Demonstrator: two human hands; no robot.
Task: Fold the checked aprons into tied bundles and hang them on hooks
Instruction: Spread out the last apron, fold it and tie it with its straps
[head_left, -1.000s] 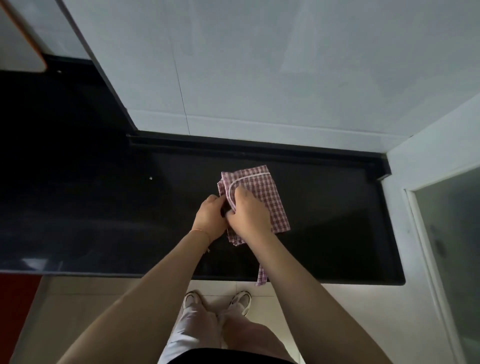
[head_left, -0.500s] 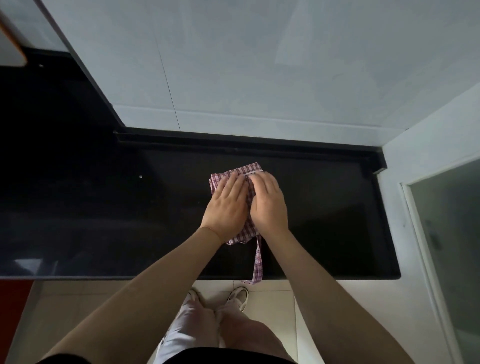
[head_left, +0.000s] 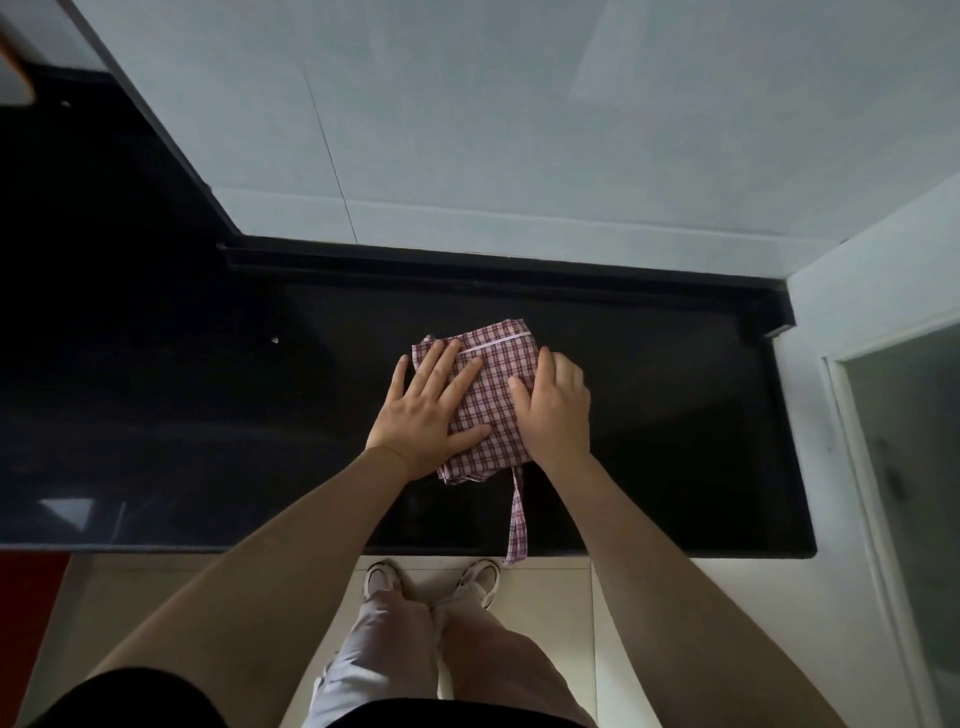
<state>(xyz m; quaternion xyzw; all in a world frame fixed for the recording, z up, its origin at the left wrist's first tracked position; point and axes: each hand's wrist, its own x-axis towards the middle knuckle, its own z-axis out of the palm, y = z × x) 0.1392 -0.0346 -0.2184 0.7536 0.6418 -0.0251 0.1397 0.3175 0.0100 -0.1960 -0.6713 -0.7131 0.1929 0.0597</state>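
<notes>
head view: left hand (head_left: 422, 410) flat, fingers spread, pressing left half of folded apron (head_left: 491, 400). right hand (head_left: 556, 408) flat on right edge, fingers straight, slightly bent at tips. apron lies mid black counter (head_left: 675, 415). strap (head_left: 517, 519) trails from apron over front edge. wall (head_left: 519, 130) behind, shoes (head_left: 431, 579) on floor below.

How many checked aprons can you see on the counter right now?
1. The checked apron lies folded on the black counter under both hands, one strap trailing over the front edge. No others visible.
</notes>
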